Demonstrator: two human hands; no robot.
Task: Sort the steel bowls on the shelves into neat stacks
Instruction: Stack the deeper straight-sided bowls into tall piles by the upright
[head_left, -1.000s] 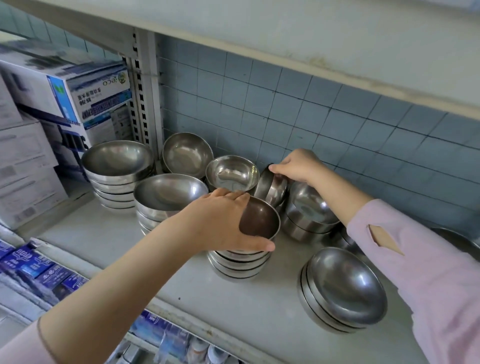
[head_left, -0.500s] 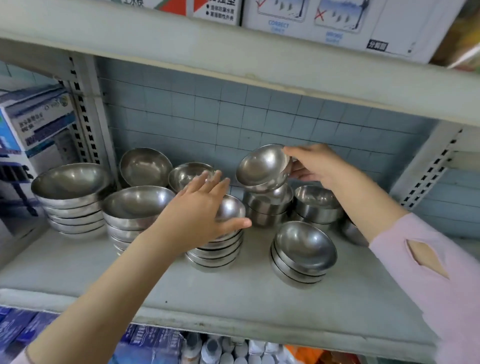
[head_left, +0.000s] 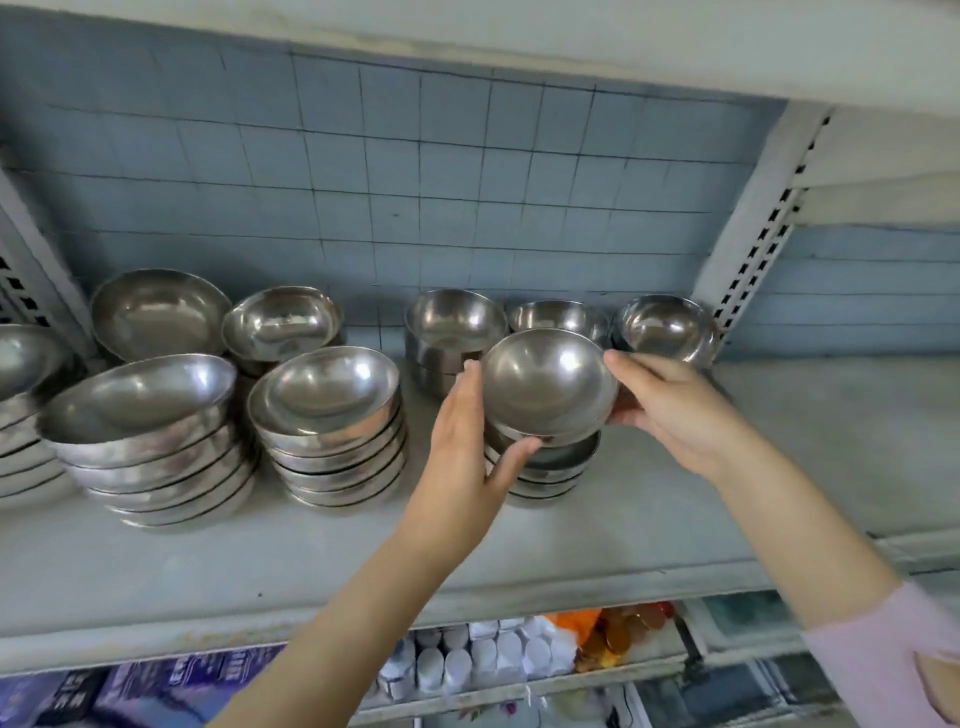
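Now the small bowl (head_left: 548, 387) has come down onto the front stack (head_left: 543, 467), left hand (head_left: 467, 457) and right hand (head_left: 670, 410) cupping it at 9 and 3 o'clock.

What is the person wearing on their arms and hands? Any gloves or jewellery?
Both hands are bare: no gloves, rings or watch show on the left hand or the right hand. The forearms are uncovered. A pale pink sleeve is pushed up the right arm, with a small slit-like opening near its edge.
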